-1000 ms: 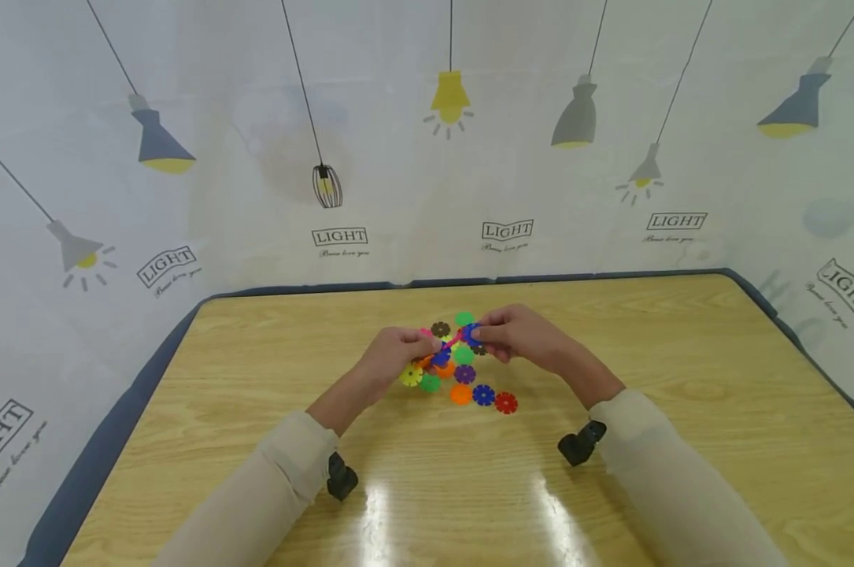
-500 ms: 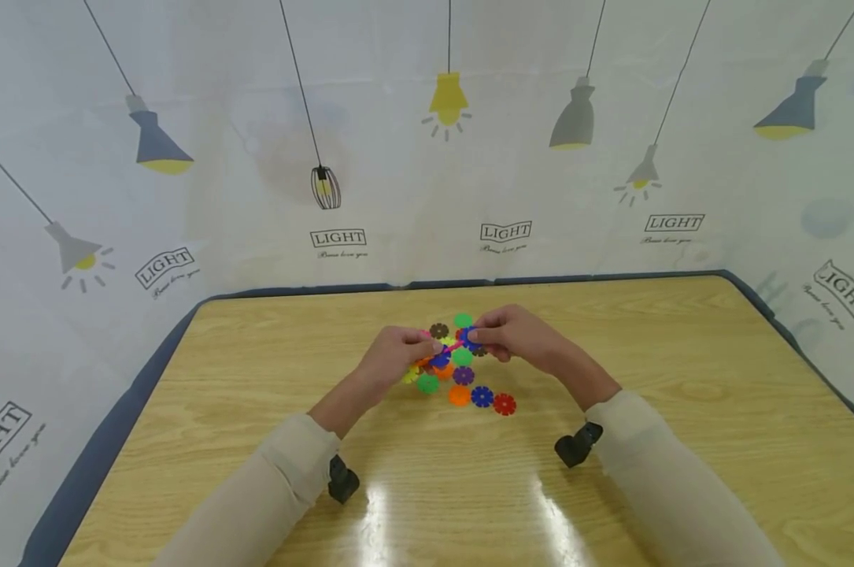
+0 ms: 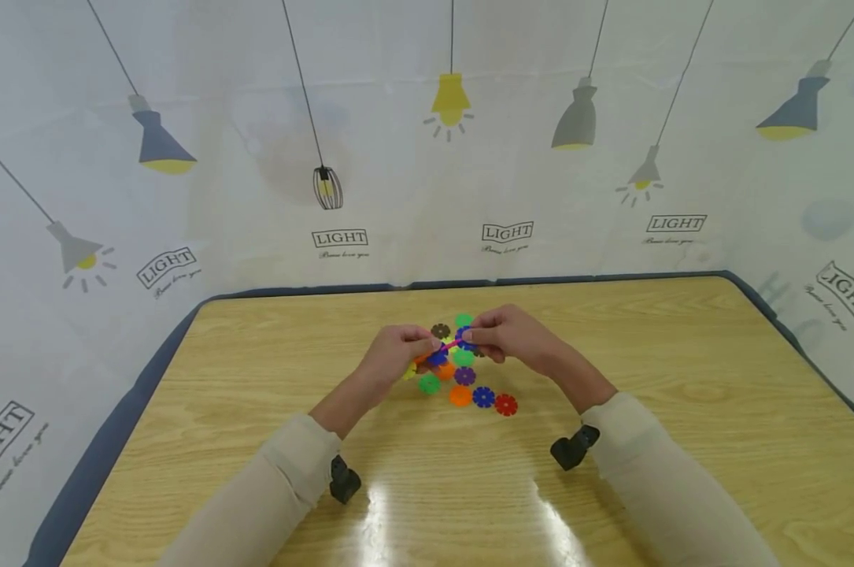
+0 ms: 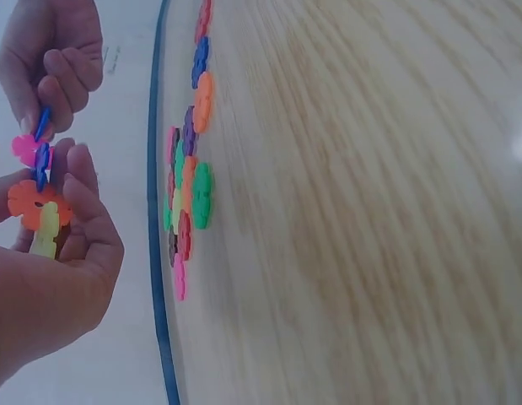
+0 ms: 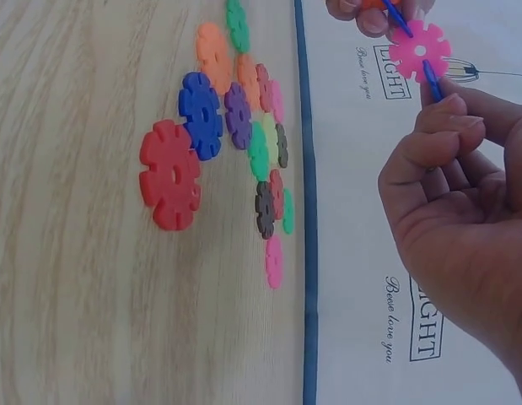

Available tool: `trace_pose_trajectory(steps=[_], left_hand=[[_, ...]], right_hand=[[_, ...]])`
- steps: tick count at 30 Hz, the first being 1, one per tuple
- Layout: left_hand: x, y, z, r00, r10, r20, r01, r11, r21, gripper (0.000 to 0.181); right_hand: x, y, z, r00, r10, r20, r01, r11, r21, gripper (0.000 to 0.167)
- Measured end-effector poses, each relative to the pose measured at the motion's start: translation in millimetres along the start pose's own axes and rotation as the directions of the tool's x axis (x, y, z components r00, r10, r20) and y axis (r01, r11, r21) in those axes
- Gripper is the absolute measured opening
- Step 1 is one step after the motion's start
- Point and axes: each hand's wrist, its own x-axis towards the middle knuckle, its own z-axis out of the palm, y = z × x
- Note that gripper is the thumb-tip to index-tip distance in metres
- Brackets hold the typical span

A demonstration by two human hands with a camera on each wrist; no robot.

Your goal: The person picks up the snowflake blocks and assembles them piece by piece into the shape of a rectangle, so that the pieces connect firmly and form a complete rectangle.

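Notched plastic discs, linked edge to edge in a short chain, are held above the table between both hands. My left hand [image 3: 393,356] grips the chain's left part, where an orange disc [image 4: 29,202], a yellow disc [image 4: 46,229] and a blue disc [image 4: 42,165] show in the left wrist view. Beyond them stands a pink disc [image 5: 439,51], seen flat-on in the right wrist view. My right hand [image 3: 517,340] pinches another blue disc [image 5: 433,86] between thumb and fingers, and its edge meets the pink disc's rim. Fingers hide parts of the chain.
Several loose discs lie on the wooden table [image 3: 256,378] under and in front of the hands. Nearest are a red disc [image 3: 506,405], a blue disc [image 3: 483,397] and an orange disc [image 3: 460,395]. A printed curtain [image 3: 398,173] surrounds the table's far edge.
My right hand has shifted slightly left with its blue disc, closer to my left hand. The left hand stays almost still, and the loose discs lie as before.
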Motion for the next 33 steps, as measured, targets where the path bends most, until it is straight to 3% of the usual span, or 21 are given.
trace_pose_trajectory(steps=[9, 14, 26, 33], left_hand=[[-1.9, -6.2, -8.8, 1.0, -0.017, -0.017, 0.017, 0.999, -0.045, 0.018], [-2.7, -10.2, -16.0, 1.0, -0.026, -0.018, 0.024, 0.995, -0.094, 0.017], [-4.3, -11.4, -18.5, 1.0, -0.02, 0.003, 0.02, 0.99, -0.138, 0.014], [-2.7, -11.2, -15.0, 1.0, 0.003, -0.002, -0.003, 0.98, -0.197, 0.013]], right_hand=[[-6.1, 3, -5, 1.0, -0.016, 0.02, 0.015, 0.998, 0.066, 0.027], [-15.5, 11, -11, 0.998, 0.046, 0.035, -0.049, 0.995, 0.092, 0.031], [-32.5, 48, -14, 0.985, 0.144, 0.095, -0.149, 0.987, 0.055, 0.035], [-38.6, 62, -11, 0.974, 0.155, 0.165, -0.159, 0.987, 0.014, 0.03]])
